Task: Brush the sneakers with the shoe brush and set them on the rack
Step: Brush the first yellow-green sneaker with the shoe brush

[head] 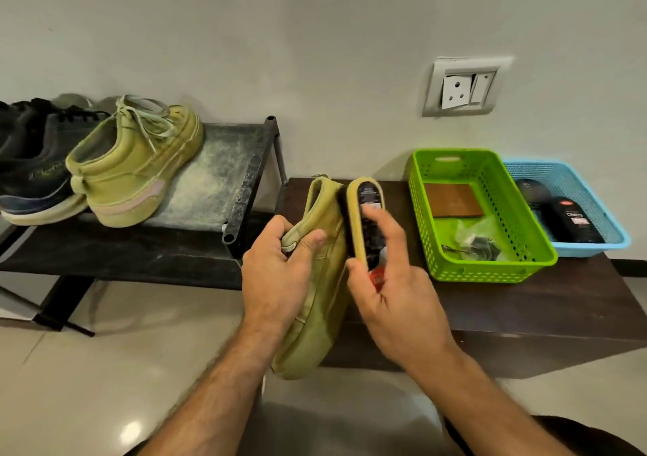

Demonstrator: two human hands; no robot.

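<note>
Brushing step: your left hand [280, 266] grips the olive sneaker [322, 280], right hand [392, 280] fingers wrapped round the shoe brush [366, 221]; next, rack [245, 175] beside its mate [136, 161].

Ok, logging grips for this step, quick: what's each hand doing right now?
Left hand: grips the green sneaker by its heel end.
Right hand: holds the shoe brush, bristles against the sneaker's side.
</note>
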